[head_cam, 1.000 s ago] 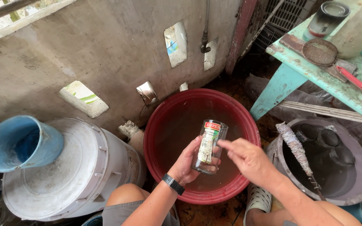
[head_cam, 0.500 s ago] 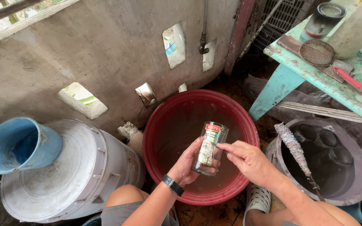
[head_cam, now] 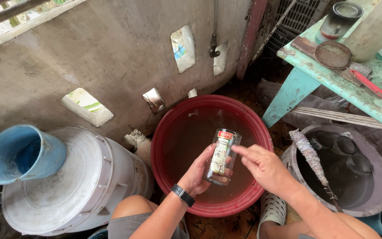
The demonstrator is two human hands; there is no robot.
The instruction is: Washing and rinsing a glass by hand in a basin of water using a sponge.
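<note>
My left hand grips a clear drinking glass with a printed label, holding it tilted over a red basin of murky water. My right hand hovers right beside the glass, index finger stretched toward the glass's side near the rim; I cannot tell if it touches. A black watch sits on my left wrist. My knees show at the bottom edge.
A white lidded bucket with a blue jug on top stands at left. A grey basin with glasses and a scrubbing stick sits at right. A green table holds a small pan, cup and bottle. A concrete wall with openings rises behind.
The glass and both hands stay over the red basin. My right index finger has slid slightly along the glass's side near the rim; little else differs.
</note>
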